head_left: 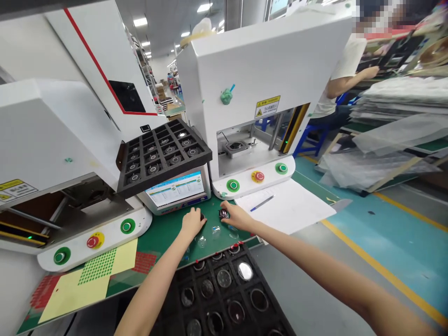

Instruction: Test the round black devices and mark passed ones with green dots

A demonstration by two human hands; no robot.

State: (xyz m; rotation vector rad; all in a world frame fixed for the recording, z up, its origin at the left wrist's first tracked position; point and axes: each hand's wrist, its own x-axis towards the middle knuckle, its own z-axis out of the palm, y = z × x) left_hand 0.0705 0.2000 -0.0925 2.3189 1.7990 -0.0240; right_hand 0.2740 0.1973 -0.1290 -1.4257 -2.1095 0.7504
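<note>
My right hand [232,215] grips a small round watch-like part [224,213] with a lit face, just over the green bench top. To its left, my left hand [194,221] is closed, with a small dark item partly showing at its fingertips, too hidden to name. Clear plastic film pieces [216,230] lie on the bench between and below the hands. Nearest me, a black foam tray [217,266] holds several round glass-faced parts in compartments. A second black tray [164,170] with several round parts rests on top of a monitor [177,189].
White press machines stand left [70,116] and right [252,60], with green and red buttons. White paper [297,205] with a blue pen [262,202] lies at right. Yellow sticker sheets [77,289] lie at left. A seated person [345,79] is at the far right.
</note>
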